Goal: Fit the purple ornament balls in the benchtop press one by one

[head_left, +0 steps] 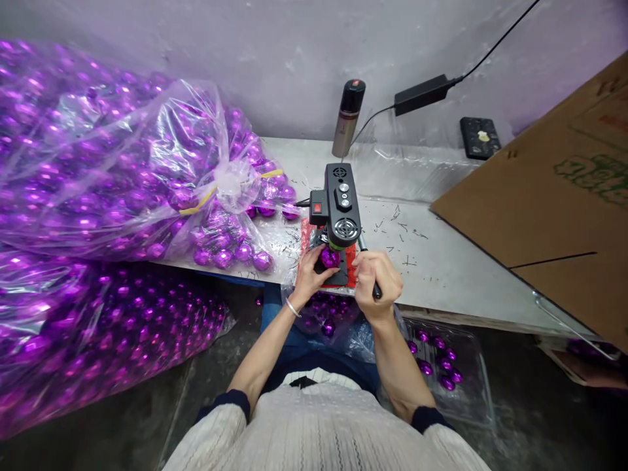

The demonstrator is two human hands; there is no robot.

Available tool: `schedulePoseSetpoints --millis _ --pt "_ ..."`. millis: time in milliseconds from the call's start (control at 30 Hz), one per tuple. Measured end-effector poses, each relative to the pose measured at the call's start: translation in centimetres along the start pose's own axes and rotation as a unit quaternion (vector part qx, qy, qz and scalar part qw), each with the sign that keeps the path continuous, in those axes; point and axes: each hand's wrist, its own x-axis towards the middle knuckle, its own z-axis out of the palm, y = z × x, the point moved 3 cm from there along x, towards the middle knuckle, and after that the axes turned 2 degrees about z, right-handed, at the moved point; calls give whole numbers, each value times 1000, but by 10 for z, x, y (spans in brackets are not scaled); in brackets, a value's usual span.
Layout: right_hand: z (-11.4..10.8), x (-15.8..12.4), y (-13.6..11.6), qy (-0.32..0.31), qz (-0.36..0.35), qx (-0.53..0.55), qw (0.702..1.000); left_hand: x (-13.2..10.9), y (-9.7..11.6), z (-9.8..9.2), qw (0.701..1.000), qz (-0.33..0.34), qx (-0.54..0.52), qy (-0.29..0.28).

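Note:
A shiny purple ball [330,258] sits under the head of a small black bench press [343,206], on its dark base. My left hand [310,275] grips the ball between thumb and fingers, from its left side. To the right, my right hand [377,284] is wrapped round the press's black-ended lever [377,291]. A red sheet [351,275] lies beneath the press. Several more purple balls [328,327] rest in clear plastic on my lap, just below the table edge.
Big clear bags of purple balls [98,163] fill the left side. A bottle [348,118], a black power adapter [422,95] and a phone [479,138] are at the back. A cardboard box [549,190] stands right. A clear tray [483,392] with several balls is below the table [441,281].

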Motion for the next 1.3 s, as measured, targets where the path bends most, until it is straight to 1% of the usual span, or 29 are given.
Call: schedulePoseSetpoints --millis 100,233,367,500,667,867,1000,1067,1167,1233,1300 --pt "1 -8 3 4 -8 -6 1000 -2 -2 1 1000 -1 6 5" --pt "8 -25 14 15 -28 -4 1000 -4 -1 1 1000 -8 19 1" --pt "17 -43 27 51 -43 17 998 -4 1 0 1000 7 15 9" --pt "22 -56 36 70 -41 8 997 -5 1 1 1000 19 18 13" --pt "24 -64 41 78 -34 10 996 -6 -1 1 999 13 30 14" --pt "27 -66 42 92 -34 23 995 -5 -1 0 999 6 35 3" --pt "31 -68 43 75 -43 41 995 -5 -1 0 999 0 33 -3" --pt "32 -66 42 86 -39 48 994 -4 -1 1 1000 0 31 -2" --pt "26 -54 33 109 -5 48 993 -1 -2 2 1000 -3 28 -2" --pt "20 -39 24 91 21 30 995 0 -3 1 1000 -2 24 -1" --pt "13 -23 13 74 50 23 996 -4 -1 -1 1000 12 18 4"
